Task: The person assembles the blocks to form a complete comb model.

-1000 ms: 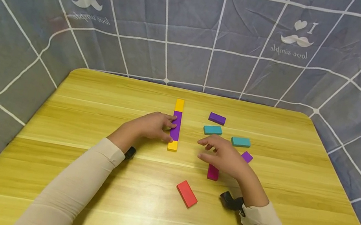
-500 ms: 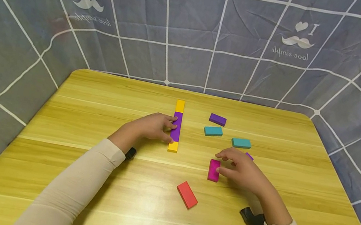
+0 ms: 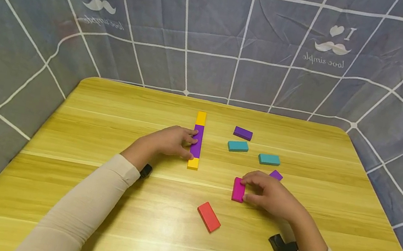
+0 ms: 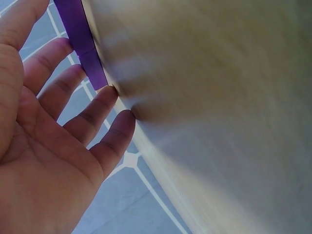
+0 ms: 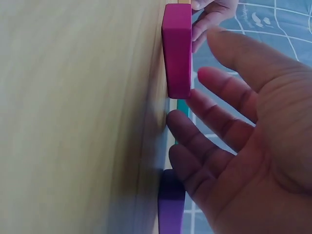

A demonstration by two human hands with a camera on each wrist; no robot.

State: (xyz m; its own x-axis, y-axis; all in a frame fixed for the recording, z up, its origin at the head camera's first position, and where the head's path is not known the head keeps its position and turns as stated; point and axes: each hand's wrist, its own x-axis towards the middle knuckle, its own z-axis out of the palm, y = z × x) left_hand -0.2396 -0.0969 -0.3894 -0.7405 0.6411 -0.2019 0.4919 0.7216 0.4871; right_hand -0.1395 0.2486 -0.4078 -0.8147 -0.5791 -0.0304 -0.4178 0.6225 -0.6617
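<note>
We've got the right hand (image 3: 271, 195) at the magenta block (image 3: 238, 190), just right of and below centre in the head view, fingers spread and loosely bent by its right edge; we can't tell if they're touching. The left hand (image 3: 172, 140) is relaxed too, fingertips on the purple blocks (image 3: 196, 144) mid-frame, lined up between two yellow blocks (image 3: 201, 118) on the bench (image 3: 150, 241). We also spot a red block (image 3: 208, 217) at lower centre.

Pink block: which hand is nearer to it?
Right. The right hand is close beside the pink block, on its right; the left hand is farther off, at the yellow and purple row.
</note>
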